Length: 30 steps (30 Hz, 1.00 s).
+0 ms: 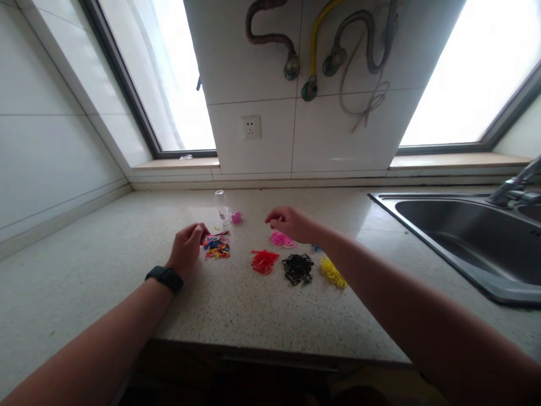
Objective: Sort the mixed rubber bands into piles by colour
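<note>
My left hand, with a black watch on the wrist, rests at the left edge of a mixed pile of coloured rubber bands. Its fingers are pressed together, and what they hold, if anything, is hidden. Over the pink rubber bands hovers my right hand, its fingers curled in; I cannot make out anything between them. Nearer to me lie a red pile, a black pile and a yellow pile. A few blue bands show partly behind my right forearm.
Behind the mixed pile stands a clear plastic bottle, beside a small pink object. A steel sink with a tap is set into the counter on the right. A socket and hoses are on the tiled wall.
</note>
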### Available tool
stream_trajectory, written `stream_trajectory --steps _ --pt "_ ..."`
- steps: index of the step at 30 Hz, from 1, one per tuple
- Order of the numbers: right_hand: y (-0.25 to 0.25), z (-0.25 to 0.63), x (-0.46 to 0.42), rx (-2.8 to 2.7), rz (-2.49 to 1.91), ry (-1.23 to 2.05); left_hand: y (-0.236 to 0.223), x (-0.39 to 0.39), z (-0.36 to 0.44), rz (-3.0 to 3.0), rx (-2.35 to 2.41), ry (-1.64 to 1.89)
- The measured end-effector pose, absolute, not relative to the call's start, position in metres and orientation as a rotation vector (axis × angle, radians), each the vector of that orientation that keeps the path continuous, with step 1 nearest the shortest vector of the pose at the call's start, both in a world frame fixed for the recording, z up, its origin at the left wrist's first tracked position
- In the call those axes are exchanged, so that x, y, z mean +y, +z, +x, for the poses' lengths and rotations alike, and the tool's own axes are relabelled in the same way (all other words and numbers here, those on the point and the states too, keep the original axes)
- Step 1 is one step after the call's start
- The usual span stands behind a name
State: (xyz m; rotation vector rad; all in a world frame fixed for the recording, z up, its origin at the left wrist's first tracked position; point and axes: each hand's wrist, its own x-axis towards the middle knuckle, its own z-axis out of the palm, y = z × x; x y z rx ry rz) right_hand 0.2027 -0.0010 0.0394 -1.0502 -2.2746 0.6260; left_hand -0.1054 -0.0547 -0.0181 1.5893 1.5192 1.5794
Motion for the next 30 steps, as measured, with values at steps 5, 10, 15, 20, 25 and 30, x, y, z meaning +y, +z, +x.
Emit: stream_trajectory --steps 5,10,15,20,25,30 --pt "0.033 0.132 0.015 -2.634 -1.109 0.279 -0.019 -0.052 -0.106 1.628 1.534 1.559" --pt "0.019 0.088 0.033 -2.789 -1.234 0.222 -0.019 -0.052 -0.105 1.677 1.52 1.529" --pt "0.01 0.068 0.041 -2.765 -1.293 0.213 -0.02 -0.051 -0.106 1.68 1.524 1.524" --pt "0.004 0.065 0.042 -2.705 -1.33 0.182 -0.02 -0.048 -0.106 1.662 1.514 1.52" --pt "0.005 0.07 0.037 -2.67 -1.309 0.162 -0.022 -0.047 -0.108 1.661 1.5 1.535" --pt "0.009 0.088 0.033 -2.646 -1.276 0.163 -0.022 -0.047 -0.107 1.657 1.496 1.531"
